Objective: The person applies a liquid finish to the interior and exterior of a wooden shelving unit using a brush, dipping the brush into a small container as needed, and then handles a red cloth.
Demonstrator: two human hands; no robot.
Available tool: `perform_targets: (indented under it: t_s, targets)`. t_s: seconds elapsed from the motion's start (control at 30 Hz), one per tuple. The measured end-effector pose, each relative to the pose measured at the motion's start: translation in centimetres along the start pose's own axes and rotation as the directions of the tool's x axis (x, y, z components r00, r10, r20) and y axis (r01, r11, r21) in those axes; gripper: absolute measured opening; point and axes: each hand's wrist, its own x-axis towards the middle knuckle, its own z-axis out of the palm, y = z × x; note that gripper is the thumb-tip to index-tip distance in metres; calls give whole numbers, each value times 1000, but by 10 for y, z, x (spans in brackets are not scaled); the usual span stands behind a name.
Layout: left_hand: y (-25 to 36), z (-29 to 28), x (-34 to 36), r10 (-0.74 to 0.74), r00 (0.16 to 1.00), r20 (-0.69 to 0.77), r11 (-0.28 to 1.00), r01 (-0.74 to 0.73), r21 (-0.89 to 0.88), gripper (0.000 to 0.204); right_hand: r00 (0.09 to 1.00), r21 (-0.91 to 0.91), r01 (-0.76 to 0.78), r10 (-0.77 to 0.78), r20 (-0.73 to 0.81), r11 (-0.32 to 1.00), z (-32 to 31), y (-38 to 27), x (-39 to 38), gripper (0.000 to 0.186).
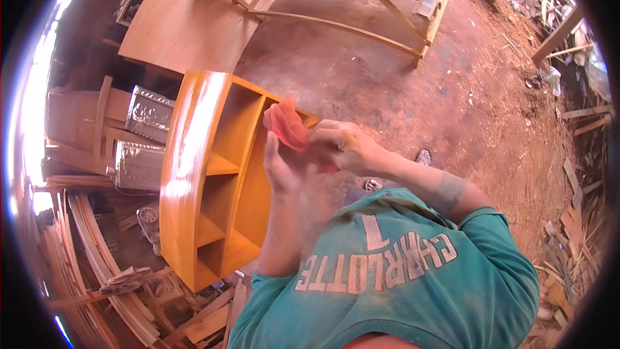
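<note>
In front of my chest both hands hold a thin, crumpled red cloth (286, 123). My left hand (281, 167) is closed on its near left part, thumb pointing up. My right hand (345, 145) pinches its right side with bent fingers, and a bit of red shows below that hand. Just beyond and left of my hands stands a glossy orange-brown wooden shelf unit (177, 174) with several open compartments. The cloth overlaps the unit's right edge in the picture; whether it touches the wood I cannot tell.
A wooden workbench (336, 24) with cans on top stands at the far side, beside a large plywood sheet (187, 19). Stacked timber strips (97, 245) and offcuts lie at left. Wood scraps (575, 232) line the right side of the dusty reddish floor (478, 110).
</note>
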Motion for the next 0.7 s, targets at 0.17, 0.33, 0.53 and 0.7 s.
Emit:
perform_targets:
  t_s: [0.17, 0.33, 0.53, 0.7]
  targets:
    - [22, -30, -17, -72, 997, 23, 908, 56, 415, 50, 802, 140, -509, 409, 435, 849, -5, -28, 34, 13]
    - [23, -37, -20, 16, 989, -144, 976, 16, 218, 42, 815, 29, -239, 184, 549, 971, 0, -3, 48, 24]
    - [19, -17, -3, 157, 955, -250, 988, -152, 41, 39, 914, -138, -72, 120, 386, 988, -44, -1, 85, 21]
    - [55, -27, -9, -93, 994, -53, 864, 107, 491, 35, 992, -150, 2, 17, 122, 989, -109, 24, 133, 26]
